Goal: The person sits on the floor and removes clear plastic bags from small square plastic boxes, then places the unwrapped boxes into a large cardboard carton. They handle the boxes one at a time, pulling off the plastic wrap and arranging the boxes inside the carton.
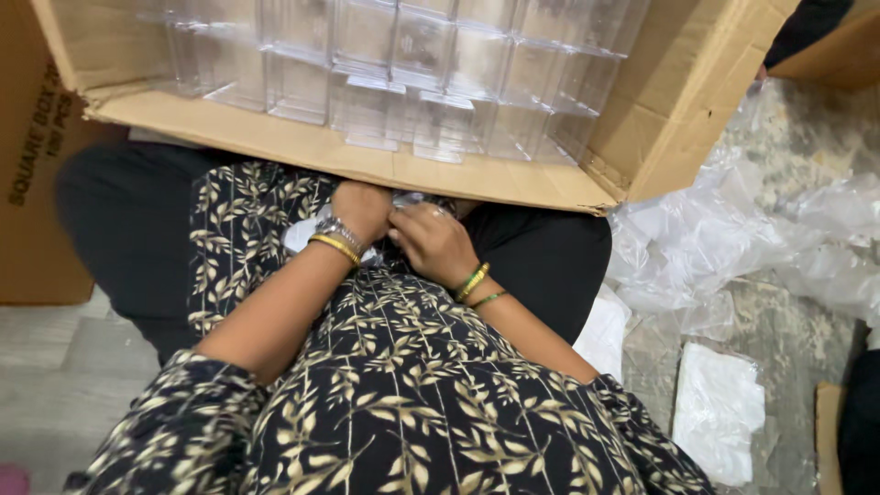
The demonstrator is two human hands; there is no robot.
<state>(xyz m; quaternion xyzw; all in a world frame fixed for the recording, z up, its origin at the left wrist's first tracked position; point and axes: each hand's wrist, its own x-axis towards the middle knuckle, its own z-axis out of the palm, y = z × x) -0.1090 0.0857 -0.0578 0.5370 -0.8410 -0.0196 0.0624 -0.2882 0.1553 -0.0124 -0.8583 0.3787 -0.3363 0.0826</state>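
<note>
My left hand and my right hand meet in my lap, just under the near edge of a large cardboard box. Both hands pinch a small clear plastic piece between them, mostly hidden by the fingers. A bit of white wrapping shows beside my left wrist. The box is full of several stacked clear plastic boxes. I wear a watch and bangles on my wrists.
Crumpled clear plastic sheeting lies on the floor at the right, with white flat packets near it. Another brown carton stands at the left. My crossed legs in black fabric sit under the box.
</note>
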